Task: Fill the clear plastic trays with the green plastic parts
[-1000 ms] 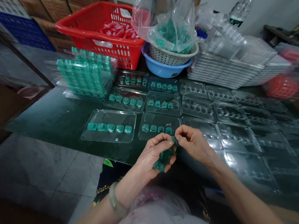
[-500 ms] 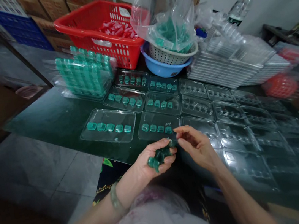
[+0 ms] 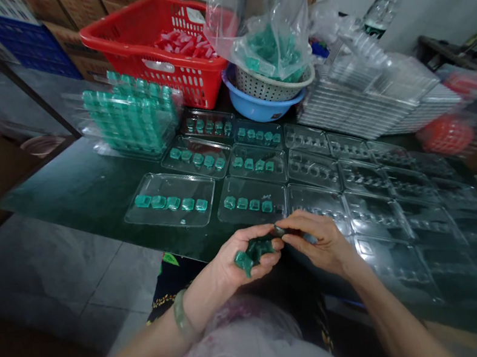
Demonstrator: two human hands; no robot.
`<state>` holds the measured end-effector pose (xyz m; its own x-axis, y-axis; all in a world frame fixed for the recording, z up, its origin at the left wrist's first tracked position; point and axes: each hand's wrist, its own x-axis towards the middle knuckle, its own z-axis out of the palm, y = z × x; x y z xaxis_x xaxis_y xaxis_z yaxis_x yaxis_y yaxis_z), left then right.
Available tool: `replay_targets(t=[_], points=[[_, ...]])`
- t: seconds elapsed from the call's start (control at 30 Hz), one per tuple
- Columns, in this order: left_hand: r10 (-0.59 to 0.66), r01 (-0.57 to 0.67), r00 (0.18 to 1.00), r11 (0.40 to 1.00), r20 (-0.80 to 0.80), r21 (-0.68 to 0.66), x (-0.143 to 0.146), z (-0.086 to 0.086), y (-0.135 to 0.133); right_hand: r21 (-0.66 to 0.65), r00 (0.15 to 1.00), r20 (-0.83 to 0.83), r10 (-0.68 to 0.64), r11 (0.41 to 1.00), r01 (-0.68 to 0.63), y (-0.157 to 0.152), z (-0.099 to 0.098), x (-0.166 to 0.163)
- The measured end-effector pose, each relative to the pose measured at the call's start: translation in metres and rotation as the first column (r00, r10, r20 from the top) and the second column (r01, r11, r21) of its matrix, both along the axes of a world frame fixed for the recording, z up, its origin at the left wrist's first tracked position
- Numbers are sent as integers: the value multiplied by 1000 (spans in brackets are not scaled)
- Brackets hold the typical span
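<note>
Bottle label (image 3: 374, 29) blurred; pink pieces (image 3: 187, 45) are held in the red basket (image 3: 186, 66), green pieces (image 3: 244, 260) cupped in the left hand (image 3: 230, 252), a dark piece (image 3: 280, 231) pinched by the right hand (image 3: 321, 239).

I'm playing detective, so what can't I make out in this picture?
All in the head view:
How many green pieces the left hand holds: the hand covers some.
Whether the right hand grips the small dark thing: too small, blurred.
The blue basin's bottom inside: the grey colander hides it.
What the bottle label says: too small.
</note>
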<state>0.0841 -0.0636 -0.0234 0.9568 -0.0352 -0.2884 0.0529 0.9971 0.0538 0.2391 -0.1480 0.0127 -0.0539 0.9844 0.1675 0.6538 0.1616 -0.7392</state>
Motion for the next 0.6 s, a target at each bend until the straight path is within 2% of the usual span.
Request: replay_targets(t=[0.07,0.17,0.33,0.47,0.6], points=[[1,-1,1000,1000,-6,16,1,1,0,-14,999,14,-42,999,42,-1,-1,2],[85,-83,995,995,-48,48,1,3,-1,-1,986,91,-137,990,138,2,-6,10],[141,-133,985,988,-98,83,-4,5,0,35,928,224,-297,954,296,19,-22,24],[157,-148,980,986,-126,81,-8,6,2,30,910,298,-289,956,293,30,-33,24],[168,-159,978,984,-124,80,-9,3,2,46,875,410,-256,964,261,33,-34,20]])
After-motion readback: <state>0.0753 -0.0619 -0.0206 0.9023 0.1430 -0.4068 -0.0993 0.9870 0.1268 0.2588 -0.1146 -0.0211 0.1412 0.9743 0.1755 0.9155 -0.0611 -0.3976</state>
